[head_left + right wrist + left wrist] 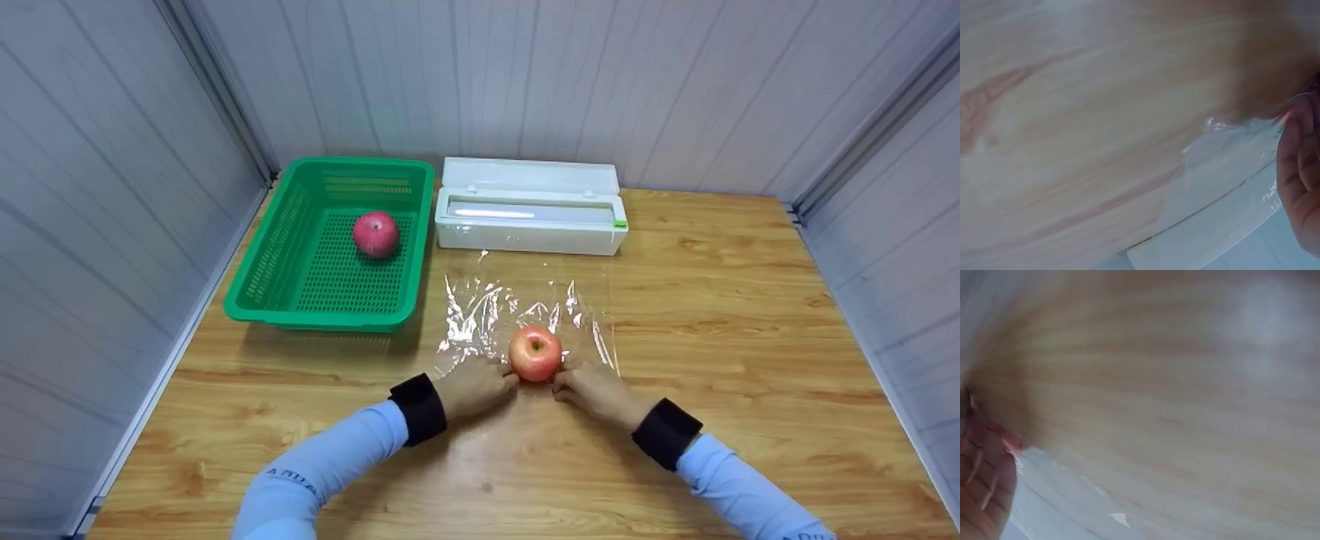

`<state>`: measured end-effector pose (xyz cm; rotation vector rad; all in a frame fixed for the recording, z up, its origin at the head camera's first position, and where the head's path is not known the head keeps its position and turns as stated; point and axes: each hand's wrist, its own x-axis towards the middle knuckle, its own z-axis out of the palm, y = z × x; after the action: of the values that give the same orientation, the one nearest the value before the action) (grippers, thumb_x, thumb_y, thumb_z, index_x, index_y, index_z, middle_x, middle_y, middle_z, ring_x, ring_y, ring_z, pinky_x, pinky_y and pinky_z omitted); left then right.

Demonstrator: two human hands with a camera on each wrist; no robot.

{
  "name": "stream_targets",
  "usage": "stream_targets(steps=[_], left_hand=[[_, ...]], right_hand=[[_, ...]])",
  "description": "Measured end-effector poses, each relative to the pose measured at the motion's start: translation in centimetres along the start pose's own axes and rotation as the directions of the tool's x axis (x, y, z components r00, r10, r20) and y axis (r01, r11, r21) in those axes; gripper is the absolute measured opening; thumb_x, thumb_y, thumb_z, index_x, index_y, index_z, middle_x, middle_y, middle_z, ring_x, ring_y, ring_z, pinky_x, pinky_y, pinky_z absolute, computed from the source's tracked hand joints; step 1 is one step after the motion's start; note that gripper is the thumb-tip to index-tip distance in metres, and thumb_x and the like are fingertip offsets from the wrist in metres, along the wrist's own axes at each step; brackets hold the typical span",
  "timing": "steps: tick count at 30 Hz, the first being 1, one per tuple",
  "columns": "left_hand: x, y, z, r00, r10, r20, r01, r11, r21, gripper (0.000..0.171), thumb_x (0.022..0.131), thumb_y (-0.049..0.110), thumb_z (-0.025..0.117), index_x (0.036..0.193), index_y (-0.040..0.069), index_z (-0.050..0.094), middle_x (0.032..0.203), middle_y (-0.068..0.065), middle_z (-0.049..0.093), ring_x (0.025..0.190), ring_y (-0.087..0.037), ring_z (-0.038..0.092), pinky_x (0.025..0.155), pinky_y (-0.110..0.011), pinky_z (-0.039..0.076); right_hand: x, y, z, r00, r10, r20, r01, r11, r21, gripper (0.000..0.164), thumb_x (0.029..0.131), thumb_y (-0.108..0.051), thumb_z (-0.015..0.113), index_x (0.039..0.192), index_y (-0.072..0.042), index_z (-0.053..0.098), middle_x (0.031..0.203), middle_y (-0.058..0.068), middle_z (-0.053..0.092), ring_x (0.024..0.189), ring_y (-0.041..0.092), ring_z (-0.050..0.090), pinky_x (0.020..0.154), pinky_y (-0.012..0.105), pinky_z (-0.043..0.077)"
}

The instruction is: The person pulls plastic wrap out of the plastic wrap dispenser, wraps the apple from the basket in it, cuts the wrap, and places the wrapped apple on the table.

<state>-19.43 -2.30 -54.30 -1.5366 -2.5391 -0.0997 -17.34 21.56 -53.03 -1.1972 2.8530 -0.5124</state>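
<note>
A red-yellow apple (535,353) sits stem up near the front edge of a sheet of clear cling film (480,315), which runs back to a white box. Left of the apple, my left hand (477,385) has curled fingers and pinches the film's near edge. On the apple's other side my right hand (597,391) also pinches that edge. In the right wrist view the film (1224,163) gathers at the right hand's fingers (1292,152). The left wrist view shows the left hand's fingers (988,478) beside the film, with a bit of red behind them; it is blurred.
A green plastic basket (330,321) stands at the back left, holding a pink-red apple (376,234). The white cling film box (525,238) lies at the back with its lid raised and a green slider (619,224) at its right end. Panel walls (480,82) enclose the wooden table (750,337).
</note>
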Motion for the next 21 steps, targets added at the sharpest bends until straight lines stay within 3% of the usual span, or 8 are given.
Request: stream_targets(steps=[4, 8, 11, 16, 19, 21], left_hand=[[0.05, 0.1, -0.09, 1.0, 0.01, -0.01, -0.009, 0.999, 0.035, 0.014, 0.091, 0.016, 0.048, 0.083, 0.011, 0.059, 0.087, -0.001, 0.063, 0.064, -0.016, 0.057, 0.052, -0.026, 0.045], [-0.24, -0.09, -0.36, 0.999, 0.025, -0.043, -0.021, 0.996, 0.091, 0.01, 0.088, 0.014, 0.052, 0.085, 0.011, 0.06, 0.088, 0.0, 0.062, 0.063, -0.014, 0.056, 0.05, -0.025, 0.046], [-0.49, -0.26, -0.69, 0.997, 0.006, -0.073, 0.002, 0.995, 0.101, 0.007, 0.087, 0.015, 0.053, 0.086, 0.011, 0.059, 0.087, 0.001, 0.062, 0.063, -0.014, 0.056, 0.049, -0.025, 0.045], [-0.72, -0.35, -0.91, 0.991, -0.054, -0.123, 0.062, 0.996, 0.068, 0.007, 0.087, 0.018, 0.054, 0.082, 0.013, 0.057, 0.081, 0.001, 0.061, 0.058, -0.015, 0.054, 0.045, -0.027, 0.042], [-0.73, -0.2, -0.71, 0.979, -0.046, -0.199, 0.054, 0.998, 0.038, 0.007, 0.084, 0.019, 0.059, 0.08, 0.013, 0.056, 0.084, 0.001, 0.062, 0.062, -0.015, 0.055, 0.051, -0.027, 0.045], [-0.62, 0.07, -0.61, 0.963, -0.006, -0.268, 0.019, 0.999, 0.045, 0.009, 0.081, 0.019, 0.063, 0.081, 0.013, 0.057, 0.09, -0.001, 0.061, 0.072, -0.016, 0.056, 0.06, -0.027, 0.048]], right_hand=[[-0.24, -0.06, 0.24, 0.999, -0.033, -0.035, 0.03, 0.997, -0.067, 0.008, 0.078, -0.014, 0.069, 0.073, -0.012, 0.062, 0.079, 0.002, 0.063, 0.076, 0.019, 0.06, 0.066, 0.033, 0.049], [-0.4, -0.21, 0.36, 0.996, -0.018, -0.087, 0.009, 0.994, -0.109, 0.01, 0.08, -0.014, 0.067, 0.073, -0.011, 0.06, 0.077, 0.001, 0.06, 0.07, 0.02, 0.059, 0.061, 0.034, 0.048], [-0.48, -0.26, 0.31, 0.991, 0.005, -0.135, -0.02, 0.993, -0.112, 0.01, 0.08, -0.014, 0.066, 0.075, -0.011, 0.059, 0.076, 0.001, 0.058, 0.069, 0.019, 0.058, 0.059, 0.034, 0.049], [-0.23, -0.26, 0.02, 0.982, -0.005, -0.188, -0.013, 0.995, -0.096, 0.008, 0.078, -0.012, 0.068, 0.079, -0.009, 0.061, 0.081, 0.003, 0.06, 0.077, 0.021, 0.059, 0.069, 0.036, 0.051], [-0.03, -0.31, -0.09, 0.983, -0.007, -0.181, -0.009, 0.996, -0.089, 0.007, 0.077, -0.011, 0.068, 0.078, -0.009, 0.062, 0.082, 0.003, 0.061, 0.078, 0.021, 0.06, 0.071, 0.036, 0.051], [0.03, -0.4, -0.21, 0.986, -0.006, -0.169, -0.009, 0.996, -0.086, 0.006, 0.077, -0.011, 0.068, 0.078, -0.009, 0.062, 0.082, 0.003, 0.062, 0.077, 0.021, 0.06, 0.07, 0.035, 0.052]])
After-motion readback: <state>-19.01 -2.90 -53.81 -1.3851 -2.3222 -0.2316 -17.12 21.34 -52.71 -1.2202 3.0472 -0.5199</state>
